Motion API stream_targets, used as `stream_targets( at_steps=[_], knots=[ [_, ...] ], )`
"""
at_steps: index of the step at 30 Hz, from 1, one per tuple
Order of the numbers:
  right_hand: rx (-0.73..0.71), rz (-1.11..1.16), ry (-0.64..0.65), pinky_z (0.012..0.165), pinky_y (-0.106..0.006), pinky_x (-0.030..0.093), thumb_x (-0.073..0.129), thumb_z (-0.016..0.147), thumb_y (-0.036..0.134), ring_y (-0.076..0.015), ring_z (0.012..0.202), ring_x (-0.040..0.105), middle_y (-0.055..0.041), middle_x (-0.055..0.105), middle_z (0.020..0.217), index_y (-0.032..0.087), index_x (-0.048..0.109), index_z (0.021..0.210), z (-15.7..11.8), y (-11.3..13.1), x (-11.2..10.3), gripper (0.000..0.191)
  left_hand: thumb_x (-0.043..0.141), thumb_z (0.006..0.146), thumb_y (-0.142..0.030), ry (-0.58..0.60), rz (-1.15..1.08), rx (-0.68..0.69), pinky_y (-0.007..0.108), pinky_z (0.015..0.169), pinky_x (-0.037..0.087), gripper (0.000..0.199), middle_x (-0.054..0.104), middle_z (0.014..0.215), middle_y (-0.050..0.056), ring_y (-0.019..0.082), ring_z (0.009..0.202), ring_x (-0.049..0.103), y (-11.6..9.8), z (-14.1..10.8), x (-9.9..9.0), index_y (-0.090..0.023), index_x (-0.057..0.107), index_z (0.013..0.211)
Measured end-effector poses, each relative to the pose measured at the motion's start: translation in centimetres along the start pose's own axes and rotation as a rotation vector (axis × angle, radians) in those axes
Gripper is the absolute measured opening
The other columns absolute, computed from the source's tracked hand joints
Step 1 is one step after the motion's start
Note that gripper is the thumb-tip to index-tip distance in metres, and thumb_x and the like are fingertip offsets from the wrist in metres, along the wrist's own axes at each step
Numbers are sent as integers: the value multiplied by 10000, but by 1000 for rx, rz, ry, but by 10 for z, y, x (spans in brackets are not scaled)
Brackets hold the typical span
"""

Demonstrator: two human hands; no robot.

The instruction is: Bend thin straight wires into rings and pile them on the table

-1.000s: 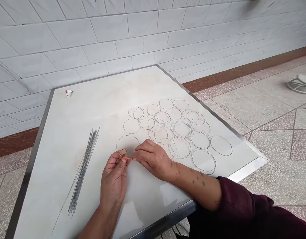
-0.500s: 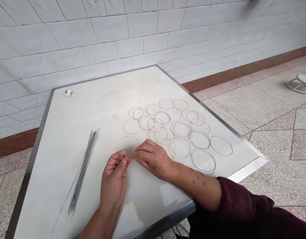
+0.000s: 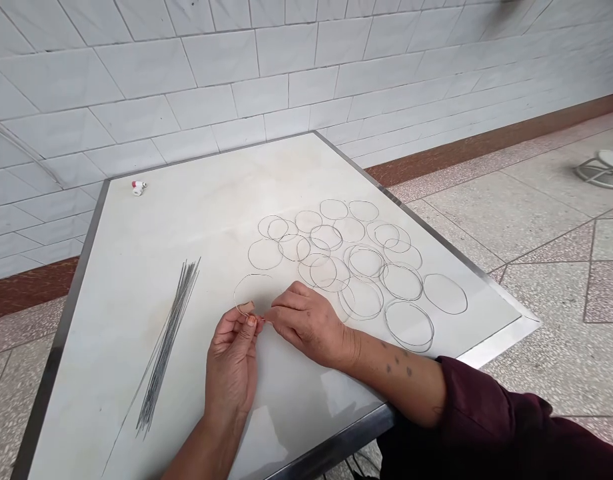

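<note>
A thin wire ring (image 3: 235, 288) stands up from between my two hands over the table. My left hand (image 3: 235, 360) pinches its lower part between thumb and fingers, and a tan wrap shows on one fingertip. Close against it, my right hand (image 3: 309, 323) is closed on the ring's end by its thumb and forefinger. The exact joint of the wire is mostly covered by my fingertips. Many finished-looking wire rings (image 3: 409, 325) lie flat and overlapping to the right and beyond. Left of my hands lies a bundle of straight wires (image 3: 167, 350).
The white table (image 3: 186, 220) has metal edging and stands by a tiled wall (image 3: 221, 57). A small red and white object (image 3: 138, 188) lies at its far left corner. A stool (image 3: 604, 168) stands on the floor at the right.
Both hands stay nearly in place, still pinching the wire ring; the fingertips have shifted only slightly. The rings and straight wires on the table lie as before.
</note>
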State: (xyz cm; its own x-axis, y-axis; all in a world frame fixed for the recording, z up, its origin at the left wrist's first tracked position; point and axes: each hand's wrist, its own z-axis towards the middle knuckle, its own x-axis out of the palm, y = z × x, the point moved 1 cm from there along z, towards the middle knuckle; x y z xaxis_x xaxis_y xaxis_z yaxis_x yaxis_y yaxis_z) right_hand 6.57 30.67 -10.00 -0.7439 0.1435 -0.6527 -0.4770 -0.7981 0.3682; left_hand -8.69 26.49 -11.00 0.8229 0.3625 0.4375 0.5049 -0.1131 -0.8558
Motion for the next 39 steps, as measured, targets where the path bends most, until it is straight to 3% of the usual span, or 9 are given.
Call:
stream_targets(
  at_steps=[6,13,25,27,30,34,37,39],
  knots=[
    [-8,-34,-27,587,-268,430,496,938,64,-144,642,430,-5,628,696,200,686,815,-1,3,4,264,883,653,-291,-39,-12,-3,272,864,495,250,645,824,-25,100,752,581,1,-1,2,-231,777,872],
    [11,-7,-15,589,-275,426,531,977,168,-143,660,466,-11,646,746,195,674,885,-2,3,5,172,870,672,-309,-35,-7,-24,273,863,489,268,637,785,-29,109,766,578,1,0,1,-233,776,911],
    [-51,-102,-75,534,-289,371,516,948,71,-135,575,390,20,577,621,188,642,803,-3,3,12,224,883,655,-285,-75,-47,-24,274,895,485,267,676,945,-8,98,794,593,5,0,2,-220,774,890],
    [-53,-84,-68,552,-289,411,535,963,115,-138,595,438,14,614,657,192,652,845,-3,4,10,183,874,668,-271,-65,-54,-40,273,894,486,272,683,943,-2,100,798,603,5,1,1,-215,777,915],
    [-6,-34,-79,643,-290,515,595,974,275,-155,747,573,-39,689,892,196,650,1037,-4,3,6,115,843,712,-274,-14,-39,-65,307,917,490,294,707,937,15,122,815,625,2,2,-1,-219,774,992],
    [127,49,-166,858,-393,588,718,863,465,-245,1077,599,-138,588,1197,205,500,1329,-6,-3,1,577,836,721,-290,34,-16,-83,348,931,499,322,708,841,20,167,861,661,-2,2,-4,-219,770,1028],
    [200,134,-136,1040,-559,488,815,724,545,-341,1318,461,-195,447,1402,234,318,1472,-5,-9,0,950,853,700,-281,37,-19,-101,333,874,521,321,695,805,16,172,847,672,-4,1,-4,-223,775,1006],
    [211,207,-53,1107,-603,408,860,634,571,-373,1424,342,-222,327,1517,240,182,1531,-4,-12,-1,1172,853,700,-279,55,-10,-126,319,825,529,314,693,810,18,167,817,671,-5,1,-4,-224,778,1000]
  ],
)
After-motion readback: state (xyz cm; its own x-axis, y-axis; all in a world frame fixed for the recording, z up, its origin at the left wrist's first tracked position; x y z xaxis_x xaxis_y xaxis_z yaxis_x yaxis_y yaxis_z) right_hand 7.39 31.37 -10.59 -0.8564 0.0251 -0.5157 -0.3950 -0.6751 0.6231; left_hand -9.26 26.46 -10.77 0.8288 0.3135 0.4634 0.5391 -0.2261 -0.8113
